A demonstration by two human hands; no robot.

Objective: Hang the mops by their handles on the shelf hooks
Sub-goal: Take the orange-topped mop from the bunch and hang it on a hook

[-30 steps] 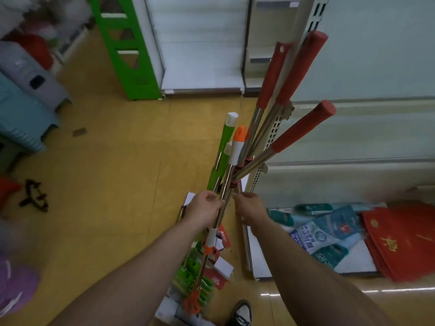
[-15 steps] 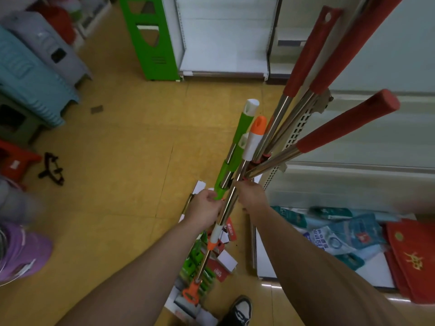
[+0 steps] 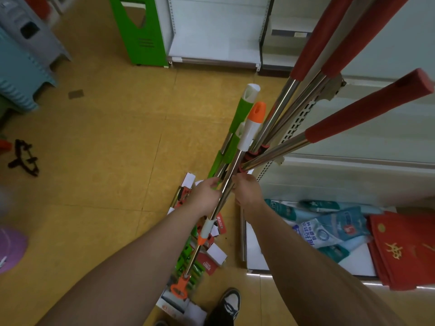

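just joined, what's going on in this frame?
A person stands in a shop aisle holding a bundle of mops upright beside a shelf upright. The left hand grips the green-handled mop and the orange-capped mop. The right hand grips the three red-handled mops low on their steel poles. None is hung yet, and the mop heads sit near the floor by the person's shoe.

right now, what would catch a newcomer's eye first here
Three red-sleeved poles fan out from the centre to the upper right, with a green pole and an orange-capped pole bunched just left of them. A bright green shelf end panel stands at the top, and red bags lie at lower right.
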